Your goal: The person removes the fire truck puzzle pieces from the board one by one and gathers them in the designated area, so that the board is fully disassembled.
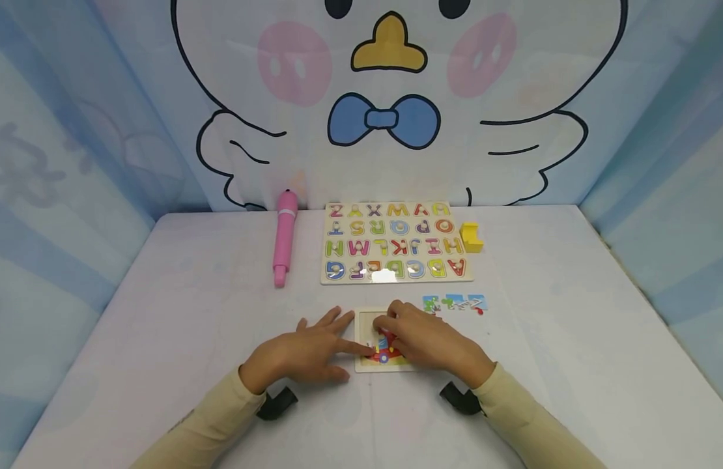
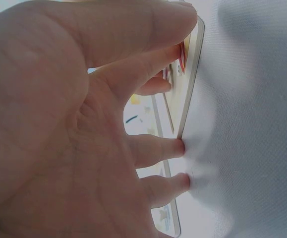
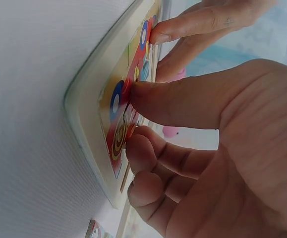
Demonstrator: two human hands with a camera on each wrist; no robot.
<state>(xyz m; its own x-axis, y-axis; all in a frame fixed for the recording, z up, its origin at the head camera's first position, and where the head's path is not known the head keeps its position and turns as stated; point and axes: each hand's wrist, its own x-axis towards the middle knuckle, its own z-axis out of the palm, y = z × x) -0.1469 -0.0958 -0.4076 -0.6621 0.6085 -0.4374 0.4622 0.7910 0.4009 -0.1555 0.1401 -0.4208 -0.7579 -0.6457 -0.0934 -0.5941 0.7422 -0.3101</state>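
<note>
A small wooden-framed jigsaw puzzle (image 1: 357,366) with a red vehicle picture lies flat in front of the person. The left hand (image 1: 305,355) is spread beside its left edge, index fingertip pressing on the red picture. In the left wrist view, two other fingertips (image 2: 180,147) rest on the cloth by the frame. Over the right part of the puzzle, the right hand (image 1: 428,339) has its thumb and curled fingers on a puzzle piece (image 3: 118,141) with a yellow spiral, pinching it at the picture. This hand hides much of the puzzle in the head view.
Several loose puzzle pieces (image 1: 455,301) lie beyond the right hand. Behind them is a wooden alphabet board (image 1: 345,219), with a yellow block (image 1: 471,240) at its right and a pink pen-shaped object (image 1: 284,238) at its left. A printed curtain (image 1: 396,176) stands behind the white-covered table.
</note>
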